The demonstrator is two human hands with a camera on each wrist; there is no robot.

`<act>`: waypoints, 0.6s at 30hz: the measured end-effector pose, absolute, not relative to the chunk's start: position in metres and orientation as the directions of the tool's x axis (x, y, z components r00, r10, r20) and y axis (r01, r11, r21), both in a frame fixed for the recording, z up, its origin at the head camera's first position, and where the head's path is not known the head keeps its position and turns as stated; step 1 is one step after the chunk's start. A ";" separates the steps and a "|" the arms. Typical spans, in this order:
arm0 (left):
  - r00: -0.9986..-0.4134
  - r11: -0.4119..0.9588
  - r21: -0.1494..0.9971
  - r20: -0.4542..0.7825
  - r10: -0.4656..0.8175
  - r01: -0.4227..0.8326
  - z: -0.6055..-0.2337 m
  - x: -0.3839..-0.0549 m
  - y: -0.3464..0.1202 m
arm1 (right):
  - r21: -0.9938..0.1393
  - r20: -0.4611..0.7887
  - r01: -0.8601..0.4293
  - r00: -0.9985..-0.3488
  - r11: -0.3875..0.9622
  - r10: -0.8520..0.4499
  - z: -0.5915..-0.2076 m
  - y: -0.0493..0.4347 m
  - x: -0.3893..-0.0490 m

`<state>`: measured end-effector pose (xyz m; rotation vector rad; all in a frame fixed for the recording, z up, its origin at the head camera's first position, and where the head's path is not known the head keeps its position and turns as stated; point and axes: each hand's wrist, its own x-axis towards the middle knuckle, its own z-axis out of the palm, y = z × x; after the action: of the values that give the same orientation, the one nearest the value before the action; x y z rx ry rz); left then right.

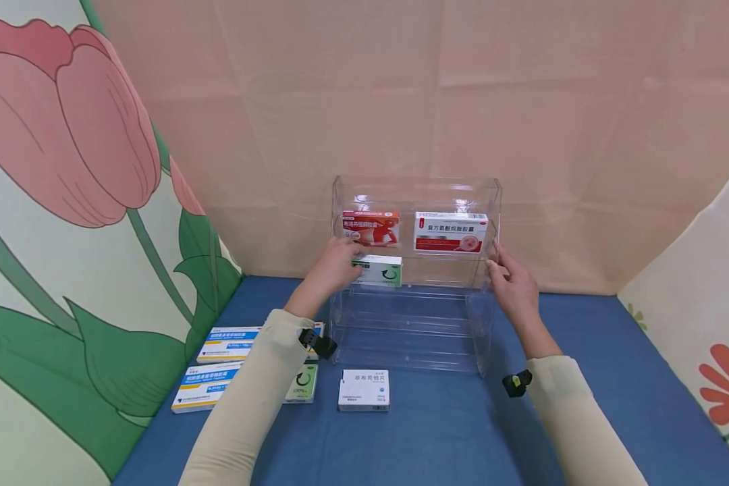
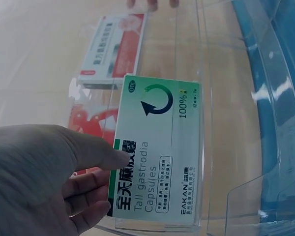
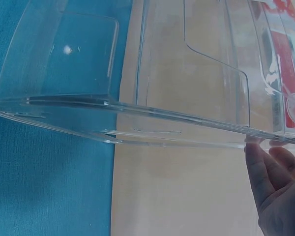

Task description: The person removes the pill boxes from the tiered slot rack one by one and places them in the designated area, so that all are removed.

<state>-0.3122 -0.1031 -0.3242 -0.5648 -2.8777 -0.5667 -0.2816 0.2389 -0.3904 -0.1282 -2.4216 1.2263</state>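
A clear plastic display rack point(image 1: 413, 317) with stepped tiers stands on the blue cloth. My left hand point(image 1: 335, 264) pinches the left end of a green-and-white capsule box point(image 1: 384, 271), thumb on its printed front. That box stands in the tier below the top row, and the left wrist view shows its label point(image 2: 157, 147) facing out. At the rack's right side, my right hand point(image 1: 516, 287) grips the side panel's edge, its fingers point(image 3: 261, 172) close against the clear plastic. In the top row are a red medicine box point(image 1: 370, 228) and a white-and-red medicine box point(image 1: 451, 233).
On the blue cloth point(image 1: 425, 439), left of the rack, lie blue-and-white medicine boxes point(image 1: 203, 388) and another green-and-white box point(image 1: 302, 385), partly hidden by my left sleeve. A white tablet box point(image 1: 364, 390) lies before the rack. A beige backdrop point(image 1: 401, 88) hangs behind.
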 end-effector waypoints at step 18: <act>-0.898 0.824 0.364 0.254 0.360 0.433 -0.329 -0.312 -0.100 | -0.774 0.354 -0.128 -0.899 0.621 0.256 -0.393 0.240 -0.283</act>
<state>-0.3118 -0.1000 -0.3288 -0.6210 -2.8322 -0.6272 -0.2834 0.2397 -0.3926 -0.1014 -2.4115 1.1994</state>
